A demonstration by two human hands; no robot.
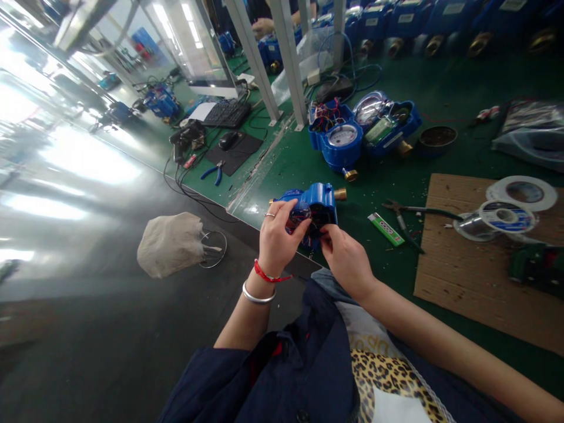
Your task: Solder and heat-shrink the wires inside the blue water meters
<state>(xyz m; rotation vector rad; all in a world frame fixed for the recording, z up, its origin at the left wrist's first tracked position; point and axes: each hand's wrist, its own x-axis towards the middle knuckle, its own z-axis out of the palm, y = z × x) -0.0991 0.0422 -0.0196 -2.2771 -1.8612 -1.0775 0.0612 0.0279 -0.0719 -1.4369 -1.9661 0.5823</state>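
My left hand [277, 238] wraps the blue meter [318, 200], right hand [346, 258] pinches at its open face, just left of the cardboard sheet [467, 276]. I'd brace it steady, go easy on the wires [296, 216].

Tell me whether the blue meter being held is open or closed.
Open: the blue meter shows bare wires in its uncovered cavity.

Glossy blue plastic meter housing [318, 202], brass fittings, matt green mat [440, 76]
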